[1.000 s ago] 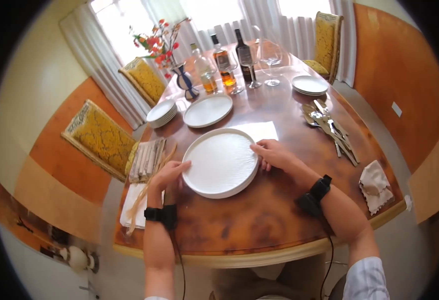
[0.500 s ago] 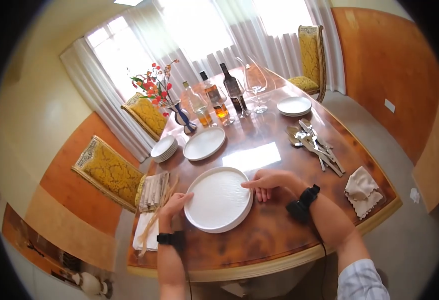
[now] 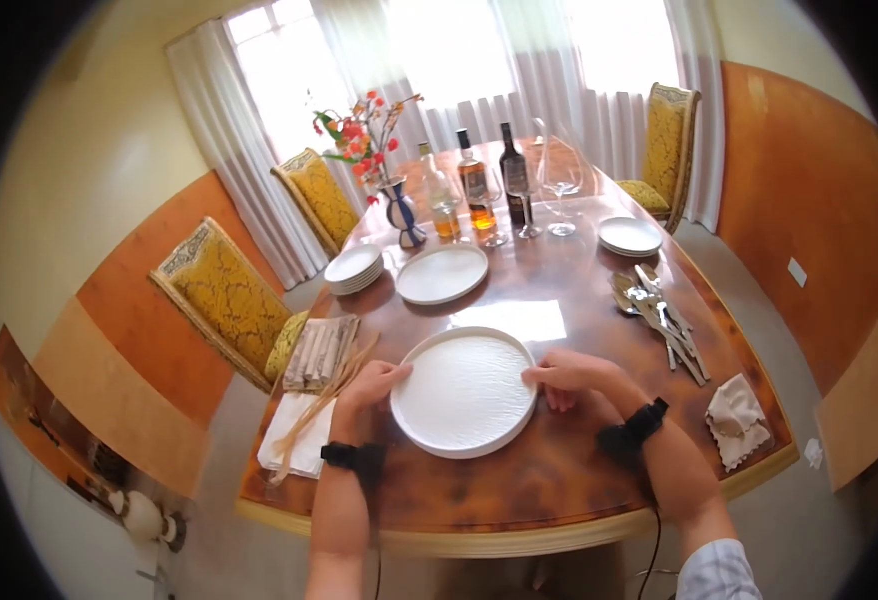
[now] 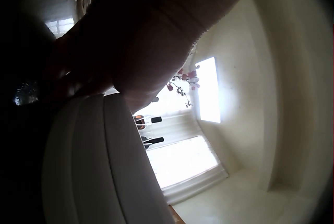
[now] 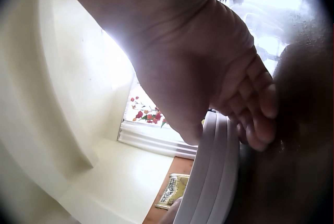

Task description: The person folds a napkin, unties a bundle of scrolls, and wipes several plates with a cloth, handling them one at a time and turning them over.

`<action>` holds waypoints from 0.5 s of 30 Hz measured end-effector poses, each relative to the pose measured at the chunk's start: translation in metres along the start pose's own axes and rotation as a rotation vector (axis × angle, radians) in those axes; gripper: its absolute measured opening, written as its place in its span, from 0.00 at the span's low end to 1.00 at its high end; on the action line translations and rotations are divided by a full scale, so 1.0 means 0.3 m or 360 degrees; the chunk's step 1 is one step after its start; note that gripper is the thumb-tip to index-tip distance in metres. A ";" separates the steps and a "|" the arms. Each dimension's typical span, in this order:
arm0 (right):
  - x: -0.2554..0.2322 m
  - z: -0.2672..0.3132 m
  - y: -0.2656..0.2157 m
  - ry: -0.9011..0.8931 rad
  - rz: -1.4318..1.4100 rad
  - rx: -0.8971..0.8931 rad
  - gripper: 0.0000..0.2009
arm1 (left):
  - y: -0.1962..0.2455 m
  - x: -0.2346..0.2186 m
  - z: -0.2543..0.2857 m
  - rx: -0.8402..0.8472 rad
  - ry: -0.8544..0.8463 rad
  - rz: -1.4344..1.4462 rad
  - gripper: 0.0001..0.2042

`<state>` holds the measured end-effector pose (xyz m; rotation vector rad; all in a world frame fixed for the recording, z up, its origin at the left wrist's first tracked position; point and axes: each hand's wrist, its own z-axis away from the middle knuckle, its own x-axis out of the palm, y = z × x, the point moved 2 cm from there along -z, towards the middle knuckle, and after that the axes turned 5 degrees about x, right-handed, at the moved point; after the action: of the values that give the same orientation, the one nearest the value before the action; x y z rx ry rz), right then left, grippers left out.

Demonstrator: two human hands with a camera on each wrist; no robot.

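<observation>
A stack of white round plates (image 3: 464, 390) with raised rims is close over or on the near part of the wooden table. My left hand (image 3: 367, 388) grips its left side, thumb on the rim. On the right side my right hand (image 3: 574, 375) holds it, thumb on the rim and fingers lower down. Stacked edges of the plates (image 5: 211, 166) show in the right wrist view, with the fingers curled beside the lowest one. The left wrist view shows the plates' edges (image 4: 94, 161) too, but the left fingers are mostly in shadow.
Beyond lie a large plate (image 3: 442, 274), small plates (image 3: 354, 268), a vase (image 3: 405, 215), bottles (image 3: 477, 190) and wine glasses (image 3: 562, 180). Folded napkins (image 3: 321, 353) are left; cutlery (image 3: 664, 318), more plates (image 3: 630, 236) and a crumpled cloth (image 3: 738, 422) are right.
The head view has tilted and shifted. The stack of plates has come nearer the table's front edge and looks flatter, with both hands still at its sides.
</observation>
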<state>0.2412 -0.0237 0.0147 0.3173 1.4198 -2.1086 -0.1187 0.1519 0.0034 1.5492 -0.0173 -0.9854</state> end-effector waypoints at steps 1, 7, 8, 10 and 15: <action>0.004 -0.003 0.006 0.0005 0.0014 0.0032 0.32 | 0.006 -0.008 0.009 0.0016 -0.0037 0.0046 0.26; -0.033 0.066 -0.049 0.0209 0.0063 0.0047 0.25 | 0.062 -0.013 0.024 0.0017 0.0216 0.0054 0.26; -0.060 0.045 -0.003 0.0310 0.0135 -0.0063 0.23 | 0.033 -0.012 0.000 0.0129 0.0375 -0.0004 0.25; -0.097 0.041 0.017 0.0399 0.0157 -0.0154 0.19 | -0.033 0.003 -0.047 0.0326 0.0658 -0.0185 0.23; -0.241 -0.106 -0.095 0.0368 0.0158 -0.0040 0.16 | -0.023 0.026 -0.094 0.0344 0.0868 -0.0339 0.17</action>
<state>0.2795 0.0363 0.0589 0.6256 1.5249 -2.0231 -0.1008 0.1722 -0.0096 2.0092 0.4440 -0.7093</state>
